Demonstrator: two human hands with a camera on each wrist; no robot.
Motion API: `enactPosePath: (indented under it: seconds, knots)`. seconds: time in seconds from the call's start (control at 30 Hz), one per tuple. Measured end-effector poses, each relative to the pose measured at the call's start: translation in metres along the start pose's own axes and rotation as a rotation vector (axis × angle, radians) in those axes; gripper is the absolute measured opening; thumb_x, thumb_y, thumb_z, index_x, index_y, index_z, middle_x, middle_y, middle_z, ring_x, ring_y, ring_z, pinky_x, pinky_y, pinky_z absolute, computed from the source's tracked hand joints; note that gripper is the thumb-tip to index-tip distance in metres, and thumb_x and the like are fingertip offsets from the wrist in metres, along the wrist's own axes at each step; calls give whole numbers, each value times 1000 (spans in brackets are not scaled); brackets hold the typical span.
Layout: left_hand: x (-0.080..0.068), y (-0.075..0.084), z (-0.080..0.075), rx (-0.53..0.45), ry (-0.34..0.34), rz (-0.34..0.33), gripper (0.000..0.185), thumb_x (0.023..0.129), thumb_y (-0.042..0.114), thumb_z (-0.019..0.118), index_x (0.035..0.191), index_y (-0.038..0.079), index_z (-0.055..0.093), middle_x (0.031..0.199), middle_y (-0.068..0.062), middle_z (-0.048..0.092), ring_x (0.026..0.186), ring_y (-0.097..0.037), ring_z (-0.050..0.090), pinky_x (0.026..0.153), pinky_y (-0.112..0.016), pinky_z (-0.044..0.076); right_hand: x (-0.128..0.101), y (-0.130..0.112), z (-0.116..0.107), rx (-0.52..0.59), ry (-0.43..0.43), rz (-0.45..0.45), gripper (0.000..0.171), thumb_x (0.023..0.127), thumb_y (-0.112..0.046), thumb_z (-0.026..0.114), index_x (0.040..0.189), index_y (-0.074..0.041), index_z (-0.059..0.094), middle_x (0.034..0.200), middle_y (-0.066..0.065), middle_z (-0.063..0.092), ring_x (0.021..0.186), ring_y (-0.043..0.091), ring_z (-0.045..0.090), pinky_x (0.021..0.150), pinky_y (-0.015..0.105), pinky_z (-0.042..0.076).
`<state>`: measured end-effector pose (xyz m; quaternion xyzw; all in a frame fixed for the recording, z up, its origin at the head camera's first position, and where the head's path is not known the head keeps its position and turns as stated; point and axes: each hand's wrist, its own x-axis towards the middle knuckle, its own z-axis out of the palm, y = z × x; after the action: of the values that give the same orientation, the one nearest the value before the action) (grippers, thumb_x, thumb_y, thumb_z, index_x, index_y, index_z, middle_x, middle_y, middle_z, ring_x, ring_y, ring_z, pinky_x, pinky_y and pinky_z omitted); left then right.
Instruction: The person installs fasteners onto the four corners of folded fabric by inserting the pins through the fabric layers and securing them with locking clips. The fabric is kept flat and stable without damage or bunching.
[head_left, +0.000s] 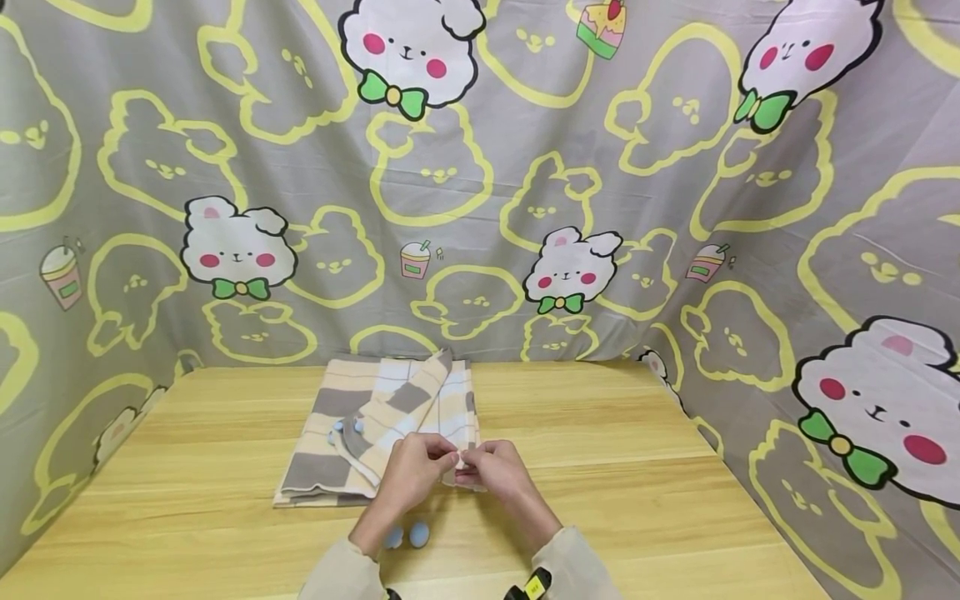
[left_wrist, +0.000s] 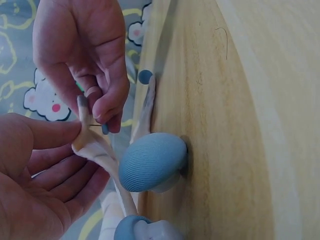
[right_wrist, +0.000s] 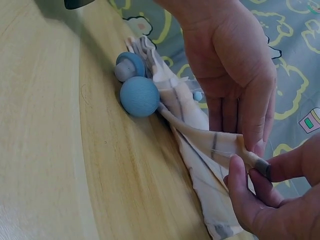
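Observation:
A folded plaid blanket in beige, grey and white lies on the table, one flap turned back. My left hand pinches its near right corner, lifted off the table. My right hand meets it there; in the left wrist view its fingers hold a small blue piece with a thin pin-like line running to the cloth. Two blue mushroom-shaped fasteners with pale stems, one upright fastener and one tipped fastener, rest on the table by my left forearm. More blue pieces sit on the flap.
The wooden table spreads out around the blanket. A grey curtain with cartoon bears hangs behind and along both sides. In the left wrist view a blue disc shows beside the far cloth edge.

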<state>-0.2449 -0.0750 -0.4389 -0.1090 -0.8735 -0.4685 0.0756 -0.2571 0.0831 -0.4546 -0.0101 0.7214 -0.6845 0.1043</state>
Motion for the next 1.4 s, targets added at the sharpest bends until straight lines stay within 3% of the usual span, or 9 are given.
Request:
enactPosePath:
  seconds: [0.3,0.57,0.8,1.0,1.17,1.4]
  knots:
    - [0,0,0,10,-3,6,5,89,10,76,85,9,78,81,1,77,74,-10,65,65,-28,51,-4,-5,0,12,-2,-12,16,94,-4,59,90,11,62,84,13,70,65,11,69,71,28,61]
    - [0,0,-1,14,-22,14,6,89,11,76,84,11,78,81,3,77,76,-10,66,67,-29,52,-3,-3,2,31,62,-29,12,88,-1,56,77,3,59,82,9,64,63,10,67,66,25,59]
    - [0,1,-3,23,-17,6,5,89,11,76,85,11,78,81,2,77,75,-10,66,65,-28,52,-1,-1,2,59,57,-32,12,89,-3,58,77,0,56,87,11,65,66,10,68,68,24,59]
    - [-1,6,-14,85,-50,-6,6,88,12,77,82,12,75,73,2,72,64,-9,60,60,-27,47,0,-2,2,112,58,-30,10,90,-3,61,82,4,60,88,13,68,69,12,69,70,24,59]
    - [-4,13,-30,171,-128,-42,14,86,16,79,80,11,68,69,1,64,59,-12,54,56,-28,42,1,-2,1,144,64,-31,12,90,-5,65,88,7,63,86,14,71,69,12,70,69,26,60]
    - [-12,22,-48,290,-345,-91,20,83,19,81,75,11,65,67,0,58,62,-16,51,57,-29,40,0,-3,2,208,63,-9,16,91,-6,67,99,8,61,90,12,71,75,17,73,72,30,61]
